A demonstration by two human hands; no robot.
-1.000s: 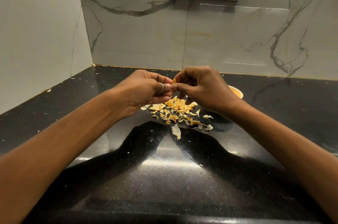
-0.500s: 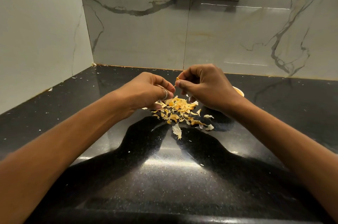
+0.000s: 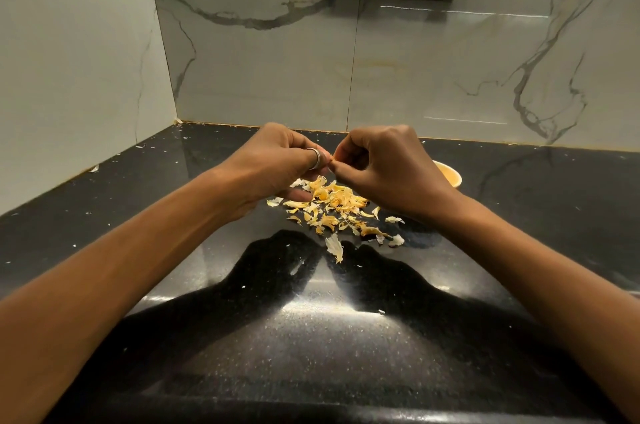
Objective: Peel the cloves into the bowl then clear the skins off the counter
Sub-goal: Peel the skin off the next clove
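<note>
In the head view, the left hand [image 3: 273,163] and right hand [image 3: 384,167] are meeting above the black counter [image 3: 311,337], curled fingertips pinching a clove [image 3: 332,157] that is mostly hidden, so its long axis is unreadable. Skins [image 3: 332,205] are lying beneath, the pile trailing near-right. The bowl [image 3: 452,177] is sitting behind the right wrist.

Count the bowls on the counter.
1. The bowl stands on the black counter just behind the right hand, which hides most of it. A second could sit unseen behind that hand.
</note>
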